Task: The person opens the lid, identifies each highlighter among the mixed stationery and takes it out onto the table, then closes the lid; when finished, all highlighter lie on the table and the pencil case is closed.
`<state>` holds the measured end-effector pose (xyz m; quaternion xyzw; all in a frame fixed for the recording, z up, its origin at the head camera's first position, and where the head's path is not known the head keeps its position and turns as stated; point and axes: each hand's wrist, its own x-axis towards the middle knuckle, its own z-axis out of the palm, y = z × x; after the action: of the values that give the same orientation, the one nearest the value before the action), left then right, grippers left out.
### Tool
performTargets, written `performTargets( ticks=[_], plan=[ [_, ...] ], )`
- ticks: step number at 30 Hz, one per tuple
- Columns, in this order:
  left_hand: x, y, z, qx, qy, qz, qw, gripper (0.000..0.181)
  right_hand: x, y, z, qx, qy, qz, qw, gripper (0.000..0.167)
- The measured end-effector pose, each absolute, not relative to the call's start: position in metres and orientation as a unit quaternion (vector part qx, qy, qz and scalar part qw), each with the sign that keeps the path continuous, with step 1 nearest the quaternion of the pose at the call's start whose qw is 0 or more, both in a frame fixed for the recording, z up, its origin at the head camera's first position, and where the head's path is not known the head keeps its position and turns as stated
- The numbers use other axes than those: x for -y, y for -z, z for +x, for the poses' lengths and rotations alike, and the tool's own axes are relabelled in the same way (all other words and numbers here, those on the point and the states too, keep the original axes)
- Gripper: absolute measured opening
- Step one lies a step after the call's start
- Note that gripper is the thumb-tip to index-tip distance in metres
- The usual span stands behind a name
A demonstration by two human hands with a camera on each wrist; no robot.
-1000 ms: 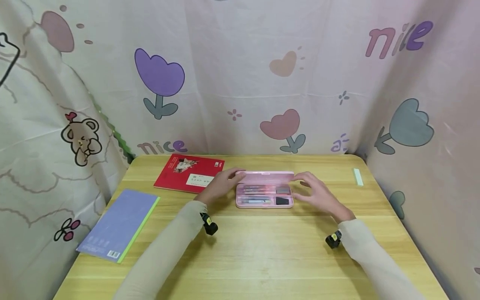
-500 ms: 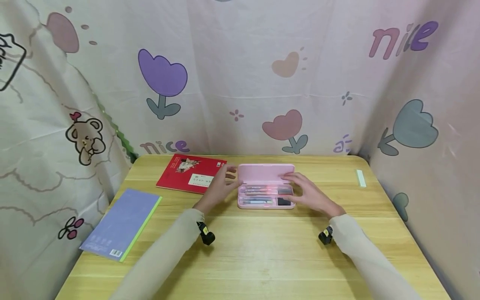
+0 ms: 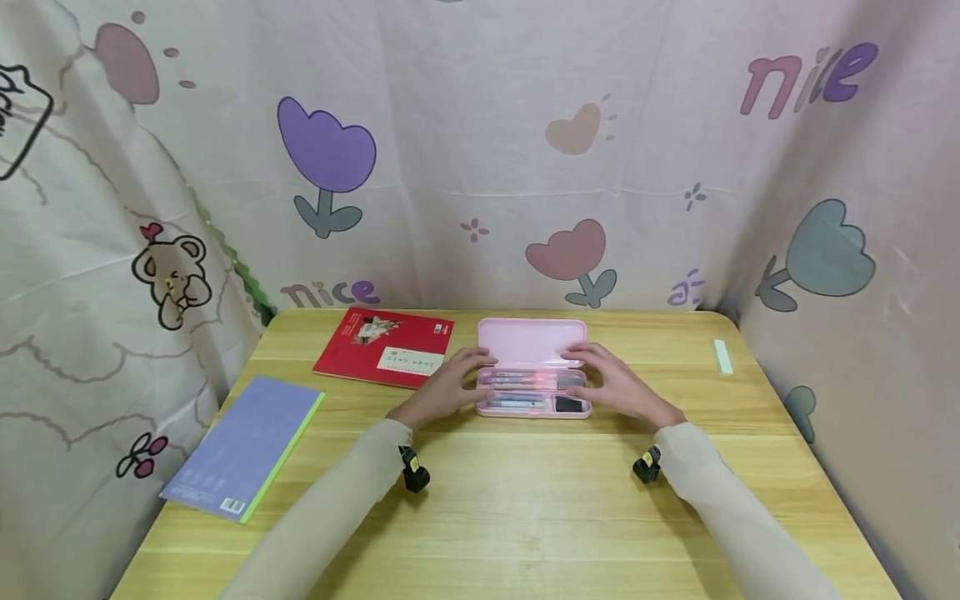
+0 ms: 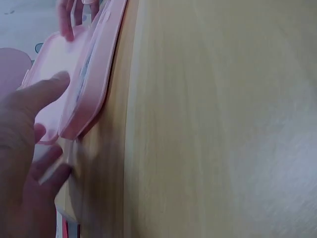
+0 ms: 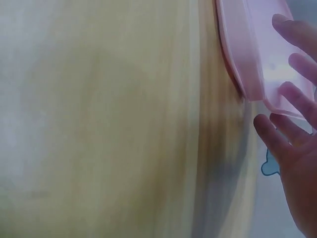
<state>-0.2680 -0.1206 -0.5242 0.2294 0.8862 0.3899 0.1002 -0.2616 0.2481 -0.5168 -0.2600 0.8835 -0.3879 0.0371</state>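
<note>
A pink pencil case (image 3: 533, 414) lies opened on the table, its lid (image 3: 531, 338) leaning back. Inside are several pens (image 3: 516, 402) and a dark block (image 3: 567, 404), too small to identify. My left hand (image 3: 442, 387) is at the case's left end, fingers spread near the lid and thumb by the tray. At the opposite end, my right hand (image 3: 624, 387) has its fingers over the lid's edge and the tray corner. Both wrist views show loosely extended fingers around the pink lid (image 4: 57, 64); whether they touch it is hard to tell.
Left of the case lies a red book (image 3: 360, 350). A blue-purple notebook (image 3: 243, 446) with a green edge is nearer the table's left side. A small pale strip (image 3: 722, 357) lies at the far right. A patterned curtain (image 3: 465, 150) hangs behind the table (image 3: 525, 508).
The lid has swung farther back. My left hand came off the lid, drew away to the left, then returned to the case. My right hand has shifted inward over the right end.
</note>
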Motion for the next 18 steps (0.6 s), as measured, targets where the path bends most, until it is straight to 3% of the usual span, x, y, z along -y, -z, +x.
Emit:
performTargets(
  ticks=[4,12,18],
  plan=[
    [0.123,0.523,-0.270,-0.887,-0.378,0.234,0.124,0.072,-0.246,0.519,-0.261,-0.889,0.381,-0.251,0.037,0.064],
    [0.123,0.521,-0.275,-0.894,-0.330,0.258,0.161,0.086,-0.225,0.509,-0.250,-0.918,0.328,-0.219,-0.047,0.042],
    [0.123,0.521,-0.275,-0.899,-0.309,0.263,0.165,0.087,-0.211,0.505,-0.246,-0.920,0.303,-0.246,-0.019,0.037]
  ],
)
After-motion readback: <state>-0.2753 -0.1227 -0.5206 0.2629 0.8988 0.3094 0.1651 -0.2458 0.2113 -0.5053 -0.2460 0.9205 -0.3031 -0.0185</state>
